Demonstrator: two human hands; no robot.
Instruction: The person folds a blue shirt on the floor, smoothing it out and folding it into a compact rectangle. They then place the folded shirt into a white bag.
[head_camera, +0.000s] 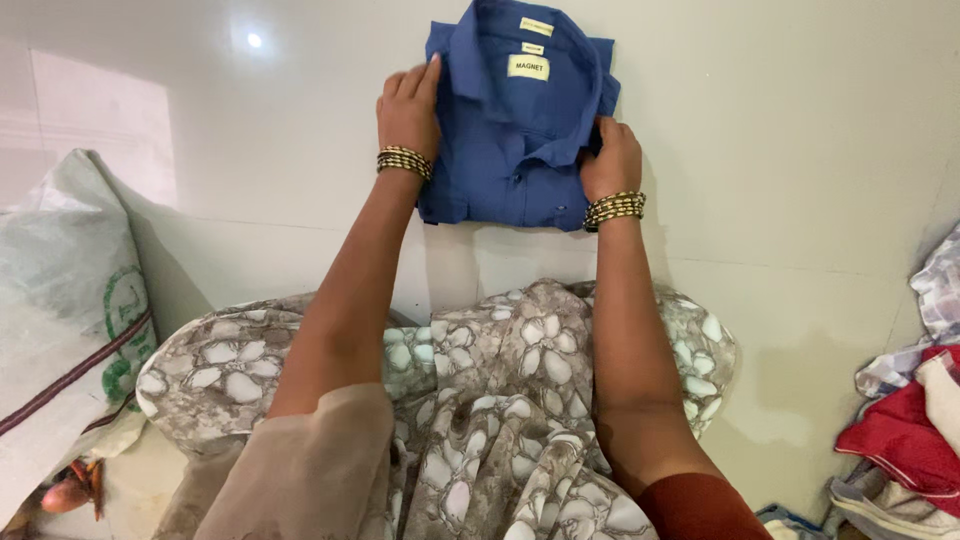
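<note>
A folded blue collared shirt (515, 130) with pale labels inside its neck lies on the white tiled floor (790, 130), collar pointing away from me. My left hand (408, 110) lies flat against the shirt's left edge, fingers together. My right hand (612, 160) grips the shirt's right edge near the lower corner, fingers curled onto the cloth. Both wrists wear gold and dark bangles. Grey floral cloth (480, 400) covers my lap below my arms.
A large whitish woven sack (60, 310) with green print sits at the left. A heap of clothes (915, 420), red, white and checked, lies at the right edge. A small reddish object (65, 493) shows at the bottom left corner.
</note>
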